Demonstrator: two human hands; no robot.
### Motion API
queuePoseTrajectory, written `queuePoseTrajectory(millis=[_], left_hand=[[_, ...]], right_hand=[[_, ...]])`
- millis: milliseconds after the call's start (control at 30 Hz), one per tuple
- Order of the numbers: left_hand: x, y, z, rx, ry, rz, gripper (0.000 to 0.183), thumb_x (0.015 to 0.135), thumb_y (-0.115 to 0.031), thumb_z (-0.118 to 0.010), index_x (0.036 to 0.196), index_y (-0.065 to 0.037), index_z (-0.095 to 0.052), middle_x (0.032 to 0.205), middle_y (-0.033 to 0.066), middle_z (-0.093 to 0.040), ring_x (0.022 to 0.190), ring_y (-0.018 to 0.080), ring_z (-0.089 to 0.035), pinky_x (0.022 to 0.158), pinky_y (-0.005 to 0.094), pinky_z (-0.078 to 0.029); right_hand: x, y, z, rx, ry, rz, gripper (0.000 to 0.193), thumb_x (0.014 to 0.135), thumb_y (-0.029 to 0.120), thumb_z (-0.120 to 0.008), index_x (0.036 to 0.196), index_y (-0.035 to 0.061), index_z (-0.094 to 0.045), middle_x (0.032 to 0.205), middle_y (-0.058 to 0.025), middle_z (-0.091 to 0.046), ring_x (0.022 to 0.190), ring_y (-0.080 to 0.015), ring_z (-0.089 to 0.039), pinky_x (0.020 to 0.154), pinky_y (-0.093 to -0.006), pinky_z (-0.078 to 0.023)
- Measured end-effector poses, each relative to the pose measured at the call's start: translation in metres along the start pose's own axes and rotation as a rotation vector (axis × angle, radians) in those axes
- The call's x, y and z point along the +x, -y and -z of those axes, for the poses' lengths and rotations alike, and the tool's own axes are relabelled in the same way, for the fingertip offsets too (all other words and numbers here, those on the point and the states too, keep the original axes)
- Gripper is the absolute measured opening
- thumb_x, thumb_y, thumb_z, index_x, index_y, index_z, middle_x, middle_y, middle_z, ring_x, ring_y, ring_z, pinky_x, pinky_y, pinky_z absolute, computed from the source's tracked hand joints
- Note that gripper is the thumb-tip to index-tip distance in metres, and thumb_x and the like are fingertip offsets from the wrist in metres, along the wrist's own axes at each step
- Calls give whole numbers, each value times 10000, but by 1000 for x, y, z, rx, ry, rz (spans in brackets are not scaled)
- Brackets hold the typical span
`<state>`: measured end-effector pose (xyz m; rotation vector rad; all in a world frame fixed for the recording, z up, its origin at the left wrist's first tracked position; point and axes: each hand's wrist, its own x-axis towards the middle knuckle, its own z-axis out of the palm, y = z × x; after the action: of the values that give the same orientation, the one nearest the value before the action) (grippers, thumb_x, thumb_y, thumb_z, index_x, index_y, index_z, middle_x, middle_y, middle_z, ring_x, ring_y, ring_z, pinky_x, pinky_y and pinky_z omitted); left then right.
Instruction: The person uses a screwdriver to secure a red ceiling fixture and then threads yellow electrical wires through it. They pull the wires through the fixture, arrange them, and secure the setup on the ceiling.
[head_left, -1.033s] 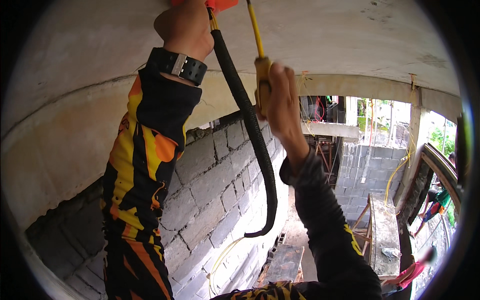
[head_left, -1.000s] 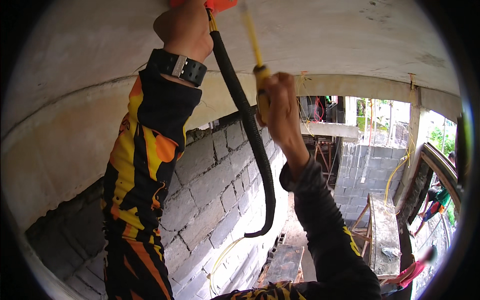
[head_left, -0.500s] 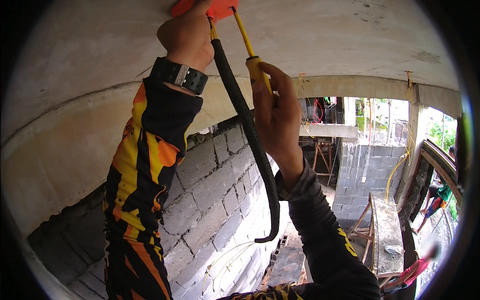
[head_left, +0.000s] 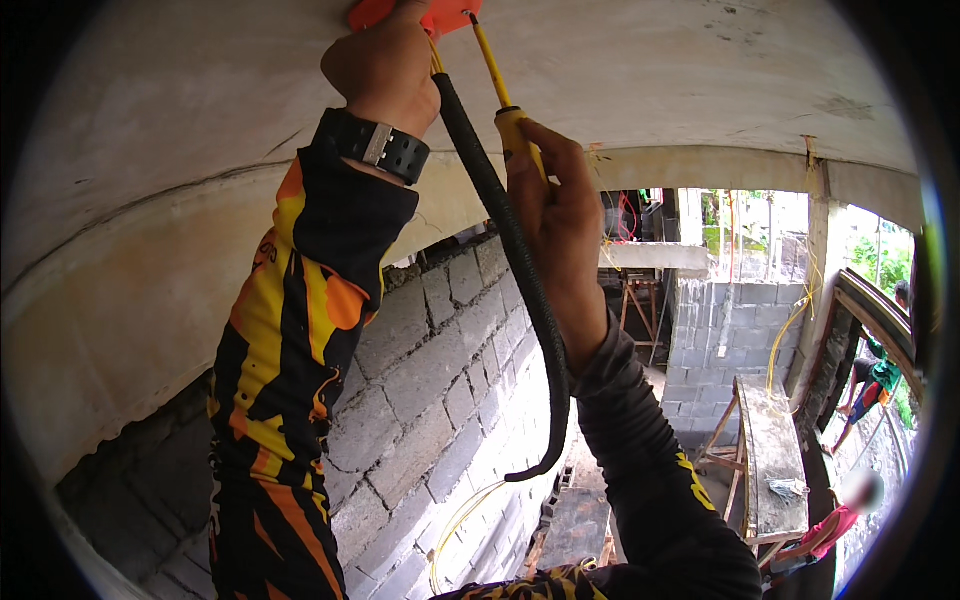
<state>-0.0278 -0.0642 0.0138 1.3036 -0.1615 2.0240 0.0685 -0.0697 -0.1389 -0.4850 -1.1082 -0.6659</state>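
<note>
Overhead, my left hand [head_left: 385, 68] reaches up to an orange plastic plate [head_left: 448, 14] at the ceiling and is closed on it; its fingertips are mostly hidden. My right hand [head_left: 565, 215] grips the yellow handle of a screwdriver [head_left: 490, 65] between thumb and fingers. The yellow shaft points up, its dark tip at a screw spot on the plate's right edge. Yellow wires run down from the plate into a black corrugated hose [head_left: 505, 225], which hangs between my forearms. From its lower end come thin yellow wires [head_left: 450, 527].
A grey block wall [head_left: 420, 370] rises behind my arms. To the right stands a wooden trestle platform [head_left: 770, 460]. A person in a pink shirt [head_left: 830, 530] is at lower right, another person [head_left: 872, 385] beyond. Loose yellow wires [head_left: 783, 340] hang from the ceiling near a column.
The view has shifted slightly, so my arms sit a little further right and lower. Both hands keep their holds, with the screwdriver tip still at the plate's edge. The dangling wires have swung.
</note>
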Motion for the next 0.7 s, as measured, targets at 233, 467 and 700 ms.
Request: queuePoseTrajectory(millis=[233,467,700], left_hand=[[2,2,0,-25,23,-27,390,795,-367,-833,751,-58,-600,674,-17,-518,566,114,-435,504,277,-380],[-6,2,1,5,5,-111,396,795,-374,-831,761,-48,-609,685,-12,-537,594,118,-455,530,276,-396],[1,1,1,49,16,-36,403,795,-381,-831,727,-62,-595,659,-25,-504,570,116,-434,513,280,-373]], right_hand=[[0,-2,-2,-6,-14,28,239,945,88,-611,1180,50,-600,961,-180,-639,758,-305,-666,647,-374,-530],[-1,-1,-5,-2,-25,43,234,942,96,-619,1173,55,-608,957,-174,-639,757,-300,-668,645,-376,-531],[0,0,-3,-25,-34,18,228,944,103,-620,1167,56,-612,962,-172,-641,763,-302,-671,648,-375,-531]])
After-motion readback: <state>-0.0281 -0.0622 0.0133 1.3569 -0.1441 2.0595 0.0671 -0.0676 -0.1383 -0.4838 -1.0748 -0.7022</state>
